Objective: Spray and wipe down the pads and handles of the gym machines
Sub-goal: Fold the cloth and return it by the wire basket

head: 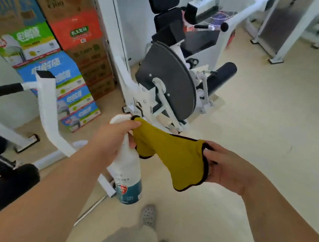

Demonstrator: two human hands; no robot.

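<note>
Head view is looking down on both forearms, which are reaching in from 7 and 5 o'clock toward the centre. The left hand [113, 141] is curling round the neck of a white spray bottle [128, 176], which is hanging tilted, base toward 6 o'clock; its trigger head is mostly hiding behind the fingers. That hand's fingertips are also touching one end of a yellow cloth [178, 156] — whether they are pinching it is hard to tell. The right hand [227, 170], at 3 o'clock of the bottle, is gripping the cloth's other end, fingers folding over its dark hem, so the cloth is stretching between the hands. At 12 o'clock a white gym machine [170, 85] is standing, a black roller pad [224, 76] at its 2 o'clock — the seat pads above are blurring out. At 8 o'clock another black pad [5, 191] is lying out of focus.
</note>
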